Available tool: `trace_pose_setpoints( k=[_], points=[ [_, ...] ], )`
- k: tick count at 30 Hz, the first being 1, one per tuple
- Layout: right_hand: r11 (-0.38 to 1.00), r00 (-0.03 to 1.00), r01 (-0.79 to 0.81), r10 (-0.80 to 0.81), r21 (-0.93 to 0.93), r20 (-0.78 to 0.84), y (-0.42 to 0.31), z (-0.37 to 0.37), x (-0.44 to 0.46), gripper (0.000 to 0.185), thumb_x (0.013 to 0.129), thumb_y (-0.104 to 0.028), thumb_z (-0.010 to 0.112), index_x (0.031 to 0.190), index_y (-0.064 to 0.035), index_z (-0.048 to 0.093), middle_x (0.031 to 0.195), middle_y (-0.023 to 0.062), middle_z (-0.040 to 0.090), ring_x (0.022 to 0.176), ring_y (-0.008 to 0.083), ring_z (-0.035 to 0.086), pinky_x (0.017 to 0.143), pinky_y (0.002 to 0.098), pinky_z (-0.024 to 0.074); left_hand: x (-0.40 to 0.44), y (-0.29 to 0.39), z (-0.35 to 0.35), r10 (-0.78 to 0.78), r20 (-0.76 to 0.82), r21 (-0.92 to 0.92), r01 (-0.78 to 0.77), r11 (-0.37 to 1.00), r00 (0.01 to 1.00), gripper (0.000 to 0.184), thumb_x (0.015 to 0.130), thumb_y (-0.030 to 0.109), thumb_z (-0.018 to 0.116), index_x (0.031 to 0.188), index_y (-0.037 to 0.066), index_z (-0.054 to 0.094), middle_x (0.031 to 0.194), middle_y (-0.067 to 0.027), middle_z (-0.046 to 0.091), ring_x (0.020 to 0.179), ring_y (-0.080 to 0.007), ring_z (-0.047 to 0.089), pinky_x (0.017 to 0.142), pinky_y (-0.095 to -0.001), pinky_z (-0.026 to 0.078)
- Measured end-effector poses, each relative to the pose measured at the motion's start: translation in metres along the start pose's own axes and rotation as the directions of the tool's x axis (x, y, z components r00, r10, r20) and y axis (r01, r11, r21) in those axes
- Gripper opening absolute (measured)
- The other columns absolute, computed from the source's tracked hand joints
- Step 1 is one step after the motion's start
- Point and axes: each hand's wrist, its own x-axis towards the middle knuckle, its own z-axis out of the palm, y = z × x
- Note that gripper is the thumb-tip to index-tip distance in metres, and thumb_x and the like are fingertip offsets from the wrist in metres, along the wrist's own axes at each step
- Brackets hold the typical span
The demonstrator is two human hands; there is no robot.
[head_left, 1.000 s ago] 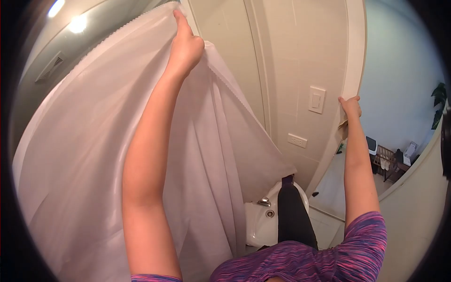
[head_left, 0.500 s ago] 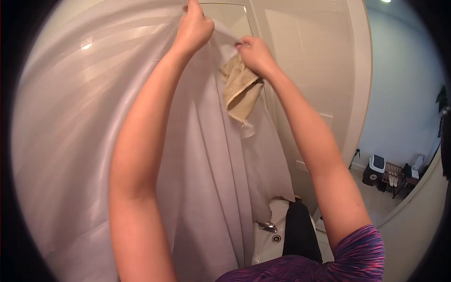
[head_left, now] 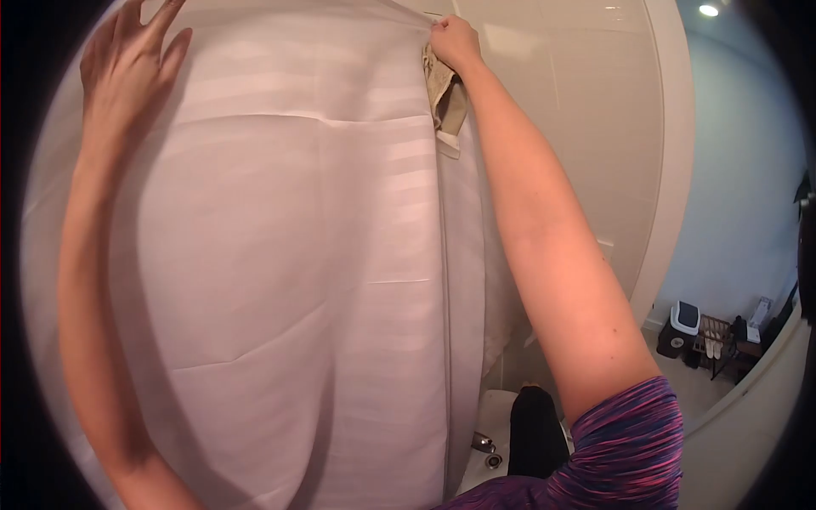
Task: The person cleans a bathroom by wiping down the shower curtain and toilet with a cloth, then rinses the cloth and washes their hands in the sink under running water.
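Observation:
A large pale shower curtain (head_left: 280, 221) with faint stripes and fold creases hangs across most of the view. Against its upper left part lies my left hand (head_left: 132, 68), fingers spread and open, holding nothing. At the curtain's upper right edge, my right hand (head_left: 456, 41) is closed, apparently gripping that edge. A beige cloth (head_left: 444, 89) with a whitish end hangs from this same hand; the cloth is partly behind the curtain's edge.
Below right are a white sink (head_left: 497, 416) with a metal faucet (head_left: 483, 442) and a dark-clad leg (head_left: 535, 433). A tiled wall (head_left: 561, 110) rises on the right. Through the doorway stand a lidded bin (head_left: 680, 327) and a rack (head_left: 712, 336).
My left hand has let go of the curtain's top and moved far left, fingers now spread. My right hand has gone up slightly with the cloth. The curtain is spread flatter and wider.

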Motion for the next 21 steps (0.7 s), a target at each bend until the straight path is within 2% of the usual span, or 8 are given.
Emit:
trace_pose_setpoints(
  k=[2, 4, 5, 7, 10, 13, 17, 21],
  points=[
    [0.995, 0.992, 0.099, -0.099, -0.013, -0.077, 0.004, 0.012, 0.008, 0.026, 0.079, -0.027, 0.053, 0.087, -0.0040, 0.063, 0.085, 0.0154, 0.064, 0.083, 0.0284, 0.061, 0.074, 0.0347, 0.0461, 0.003, -0.013, 0.022, 0.015, 0.087, 0.183, -0.031, 0.983, 0.996, 0.048, 0.088, 0.036, 0.045, 0.134, 0.037, 0.032, 0.130, -0.0062, 0.041, 0.120, -0.0251, 0.039, 0.101, -0.0419, 0.027],
    [0.988, 0.982, 0.151, -0.145, 0.041, -0.120, -0.001, 0.009, 0.004, 0.030, 0.086, -0.020, 0.047, 0.099, 0.0045, 0.057, 0.088, 0.0190, 0.062, 0.077, 0.0291, 0.058, 0.069, 0.0391, 0.0456, -0.001, -0.011, 0.026, 0.018, 0.149, 0.351, -0.070, 0.934, 0.989, 0.046, 0.090, 0.039, 0.041, 0.134, 0.039, 0.031, 0.131, -0.0070, 0.040, 0.122, -0.0259, 0.037, 0.102, -0.0419, 0.026],
    [0.987, 0.982, 0.153, -0.147, 0.043, -0.117, -0.004, 0.000, 0.002, 0.030, 0.086, -0.020, 0.047, 0.099, 0.0045, 0.057, 0.088, 0.0190, 0.062, 0.077, 0.0291, 0.058, 0.069, 0.0391, 0.0456, -0.005, -0.008, 0.027, 0.031, 0.114, 0.294, -0.064, 0.954, 0.993, 0.045, 0.090, 0.041, 0.039, 0.134, 0.037, 0.032, 0.132, -0.0082, 0.039, 0.123, -0.0267, 0.035, 0.102, -0.0424, 0.026],
    [0.993, 0.976, 0.117, -0.120, 0.030, 0.182, -0.022, -0.032, -0.010, 0.029, 0.083, -0.019, 0.047, 0.099, 0.0034, 0.057, 0.094, 0.0210, 0.062, 0.083, 0.0324, 0.059, 0.074, 0.0402, 0.0450, -0.008, -0.001, 0.034, 0.043, 0.077, 0.227, -0.059, 0.972, 0.996, 0.045, 0.090, 0.043, 0.036, 0.134, 0.035, 0.033, 0.134, -0.0093, 0.039, 0.125, -0.0276, 0.033, 0.102, -0.0430, 0.026],
    [0.973, 0.936, 0.196, -0.148, -0.123, 0.319, -0.014, -0.026, 0.000, 0.027, 0.080, -0.018, 0.050, 0.096, 0.0023, 0.058, 0.096, 0.0202, 0.062, 0.086, 0.0321, 0.059, 0.076, 0.0387, 0.0453, -0.010, -0.015, 0.044, -0.024, 0.110, 0.196, 0.002, 0.981, 0.994, 0.046, 0.090, 0.046, 0.035, 0.133, 0.030, 0.038, 0.135, -0.0113, 0.037, 0.128, -0.0282, 0.030, 0.102, -0.0427, 0.025],
    [0.988, 0.959, 0.114, -0.083, -0.100, 0.270, 0.009, -0.024, 0.010, 0.028, 0.079, -0.031, 0.057, 0.084, -0.0046, 0.064, 0.078, 0.0126, 0.064, 0.076, 0.0234, 0.061, 0.070, 0.0319, 0.0462, -0.006, -0.017, 0.036, -0.085, 0.247, 0.236, 0.025, 0.971, 0.965, 0.047, 0.090, 0.049, 0.034, 0.129, 0.026, 0.044, 0.137, -0.0130, 0.035, 0.128, -0.0282, 0.030, 0.103, -0.0406, 0.024],
    [0.998, 0.977, 0.038, -0.026, -0.054, 0.210, 0.044, -0.015, 0.034, 0.029, 0.078, -0.033, 0.061, 0.082, -0.0047, 0.065, 0.074, 0.0108, 0.064, 0.071, 0.0204, 0.061, 0.067, 0.0303, 0.0459, -0.005, -0.012, 0.038, -0.119, 0.275, 0.317, 0.026, 0.948, 0.954, 0.048, 0.089, 0.049, 0.035, 0.130, 0.025, 0.043, 0.135, -0.0131, 0.037, 0.127, -0.0290, 0.030, 0.103, -0.0394, 0.024],
    [1.000, 0.996, 0.003, -0.001, -0.029, 0.085, 0.046, -0.010, 0.049, 0.026, 0.078, -0.029, 0.061, 0.085, -0.0045, 0.065, 0.077, 0.0113, 0.065, 0.072, 0.0224, 0.061, 0.069, 0.0315, 0.0464, -0.005, -0.013, 0.043, -0.062, 0.237, 0.197, 0.014, 0.980, 0.969, 0.046, 0.090, 0.048, 0.035, 0.130, 0.026, 0.043, 0.133, -0.0125, 0.039, 0.127, -0.0289, 0.031, 0.103, -0.0387, 0.024]
  ],
)
